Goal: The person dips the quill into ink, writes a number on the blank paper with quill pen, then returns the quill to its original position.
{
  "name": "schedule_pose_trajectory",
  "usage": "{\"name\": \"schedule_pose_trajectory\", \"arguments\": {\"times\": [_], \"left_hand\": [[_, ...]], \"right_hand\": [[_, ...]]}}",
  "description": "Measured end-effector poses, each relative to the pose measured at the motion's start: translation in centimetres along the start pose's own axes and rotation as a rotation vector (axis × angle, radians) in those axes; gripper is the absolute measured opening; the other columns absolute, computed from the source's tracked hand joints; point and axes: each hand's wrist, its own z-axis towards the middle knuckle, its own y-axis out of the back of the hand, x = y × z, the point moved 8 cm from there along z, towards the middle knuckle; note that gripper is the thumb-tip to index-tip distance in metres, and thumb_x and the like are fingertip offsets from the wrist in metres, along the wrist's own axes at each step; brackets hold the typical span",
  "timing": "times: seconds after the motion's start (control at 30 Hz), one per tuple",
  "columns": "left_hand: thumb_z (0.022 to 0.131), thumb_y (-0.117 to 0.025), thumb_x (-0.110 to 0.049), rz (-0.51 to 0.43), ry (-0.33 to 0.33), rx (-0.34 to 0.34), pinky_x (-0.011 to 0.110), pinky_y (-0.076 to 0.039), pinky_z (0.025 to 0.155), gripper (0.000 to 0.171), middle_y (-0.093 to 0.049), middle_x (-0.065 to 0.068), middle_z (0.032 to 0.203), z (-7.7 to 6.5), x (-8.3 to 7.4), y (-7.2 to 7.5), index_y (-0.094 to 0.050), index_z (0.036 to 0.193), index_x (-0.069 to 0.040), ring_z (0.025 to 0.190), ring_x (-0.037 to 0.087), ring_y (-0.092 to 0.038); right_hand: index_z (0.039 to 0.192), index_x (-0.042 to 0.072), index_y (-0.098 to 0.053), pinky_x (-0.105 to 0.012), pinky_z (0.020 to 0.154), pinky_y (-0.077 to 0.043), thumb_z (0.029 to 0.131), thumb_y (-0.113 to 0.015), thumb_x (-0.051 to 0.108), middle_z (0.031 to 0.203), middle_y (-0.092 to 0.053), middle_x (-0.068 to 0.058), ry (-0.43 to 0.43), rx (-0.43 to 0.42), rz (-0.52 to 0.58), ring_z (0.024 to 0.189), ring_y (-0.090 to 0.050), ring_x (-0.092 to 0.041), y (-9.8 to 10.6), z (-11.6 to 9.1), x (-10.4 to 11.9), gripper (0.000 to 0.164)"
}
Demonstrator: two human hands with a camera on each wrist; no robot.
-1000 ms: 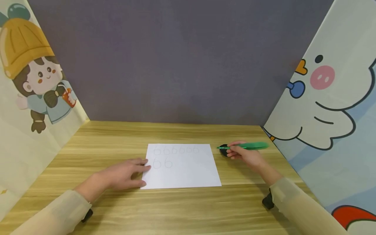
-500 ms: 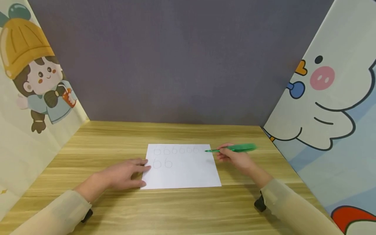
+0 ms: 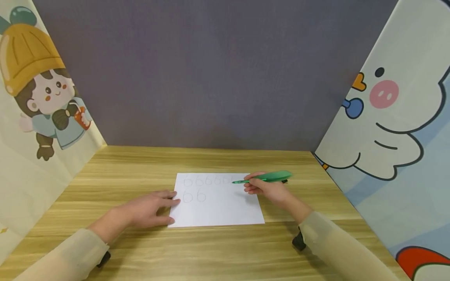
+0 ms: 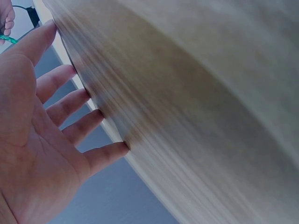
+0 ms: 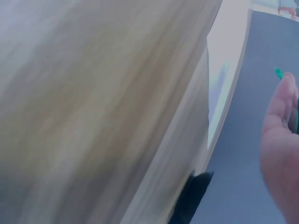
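A white sheet of paper (image 3: pixel 218 210) lies flat on the table, with two rows of handwritten 6s on it. My left hand (image 3: pixel 149 208) rests at the paper's left edge, its fingers spread and fingertips touching it. In the left wrist view the left hand (image 4: pixel 46 121) shows straight, separated fingers. Over the paper's upper right, my right hand (image 3: pixel 265 188) pinches a green feather-topped pen (image 3: pixel 275 176), tip pointing left toward the end of the top row. Whether the tip touches the paper I cannot tell. In the right wrist view only the pen's green tip (image 5: pixel 279 73) shows clearly.
A black object (image 3: pixel 284 181) stands on the table behind the right hand, mostly hidden; it appears as a dark shape (image 5: pixel 190 198) in the right wrist view. A grey panel (image 3: pixel 211 78) closes off the back of the wooden table (image 3: pixel 211 253). Cartoon-printed walls flank both sides.
My right hand has moved left with the pen, from beside the black object to over the paper's upper right. The left hand has stayed at the left edge.
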Motion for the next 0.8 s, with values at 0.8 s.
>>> {"name": "schedule_pose_trajectory", "arguments": {"times": [0.8], "left_hand": [[0.104,-0.069,-0.058,-0.009,-0.005,-0.001,0.068,-0.042,0.124,0.072,-0.050,0.020,0.169,0.0,0.2,-0.1,-0.061,0.158,-0.011,0.155,0.050,-0.047]], "right_hand": [[0.145,-0.014,-0.060,-0.036,0.097,-0.068,0.114,-0.057,0.011,0.133,-0.069,-0.040,-0.030,0.020,0.009,0.102,-0.081,-0.016,-3.9,2.1,0.0,0.040]]}}
